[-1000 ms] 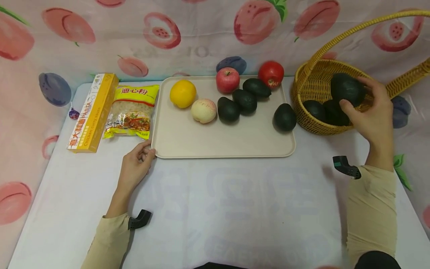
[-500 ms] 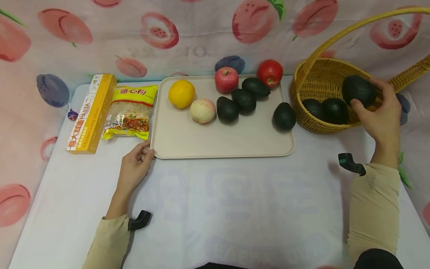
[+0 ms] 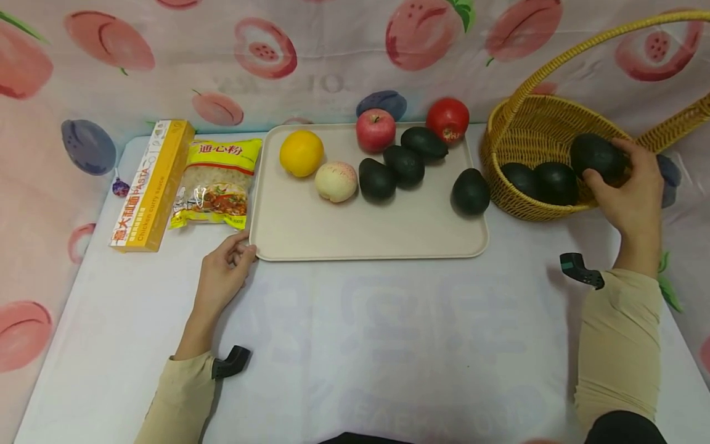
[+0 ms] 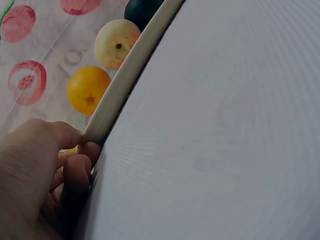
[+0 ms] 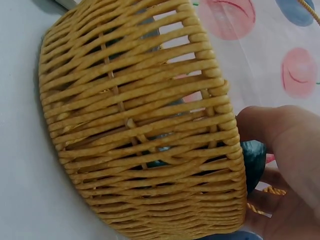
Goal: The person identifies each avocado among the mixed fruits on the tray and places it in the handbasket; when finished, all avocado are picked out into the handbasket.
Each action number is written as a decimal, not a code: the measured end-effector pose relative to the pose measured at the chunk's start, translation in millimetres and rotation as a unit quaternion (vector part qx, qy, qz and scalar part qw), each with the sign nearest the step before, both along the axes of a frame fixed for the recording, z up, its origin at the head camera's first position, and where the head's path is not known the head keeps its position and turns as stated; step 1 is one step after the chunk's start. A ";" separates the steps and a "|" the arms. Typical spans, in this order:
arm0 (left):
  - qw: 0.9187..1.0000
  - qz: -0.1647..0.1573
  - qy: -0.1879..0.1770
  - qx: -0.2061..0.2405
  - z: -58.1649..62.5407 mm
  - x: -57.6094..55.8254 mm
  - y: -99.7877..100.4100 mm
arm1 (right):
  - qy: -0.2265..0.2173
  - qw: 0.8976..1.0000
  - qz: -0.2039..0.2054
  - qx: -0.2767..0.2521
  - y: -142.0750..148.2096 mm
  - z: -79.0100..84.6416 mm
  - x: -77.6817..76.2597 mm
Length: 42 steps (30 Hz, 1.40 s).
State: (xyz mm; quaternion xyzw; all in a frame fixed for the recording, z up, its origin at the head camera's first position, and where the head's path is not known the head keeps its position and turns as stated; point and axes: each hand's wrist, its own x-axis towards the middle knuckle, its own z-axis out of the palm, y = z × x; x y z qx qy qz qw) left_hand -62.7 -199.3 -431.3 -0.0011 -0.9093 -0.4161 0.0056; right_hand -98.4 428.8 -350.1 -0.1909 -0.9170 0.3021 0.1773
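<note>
My right hand (image 3: 635, 185) grips a dark green avocado (image 3: 597, 158) inside the right end of the yellow wicker basket (image 3: 527, 209). Two more avocados lie in the basket beside it. In the right wrist view the basket wall (image 5: 140, 125) hides most of the held avocado (image 5: 254, 162), and thumb and fingers reach round it at the rim. At the beige tray (image 3: 333, 240), my left hand (image 3: 222, 271) pinches the near left corner between thumb and fingers. The left wrist view shows the hand (image 4: 45, 165) at the tray's edge (image 4: 115, 90).
On the tray are an orange (image 3: 302, 153), a pale peach (image 3: 336, 182), a red apple (image 3: 375, 131), a tomato (image 3: 447, 121) and several avocados (image 3: 470, 193). A pasta box (image 3: 152, 185) and a macaroni bag (image 3: 218, 182) lie left of it. The basket's tall handle (image 3: 554, 58) arches overhead.
My right hand has moved right and then lowered the avocado into the basket's right end, beside the two others. The left hand has stayed at the tray corner.
</note>
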 end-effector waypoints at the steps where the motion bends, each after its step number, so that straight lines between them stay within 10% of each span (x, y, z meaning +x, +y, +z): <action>1: 1.000 0.000 -0.001 0.000 0.2 -0.1 0.0 | -0.002 1.000 0.001 0.001 0.4 -0.4 -0.5; 28: 1.000 0.005 -0.005 0.001 1.5 -0.4 0.5 | -0.030 0.995 0.072 0.055 7.8 -5.4 -0.4; 42: 1.000 0.005 -0.004 0.000 1.3 -0.3 0.7 | -0.025 0.999 0.035 0.027 5.6 -5.3 2.1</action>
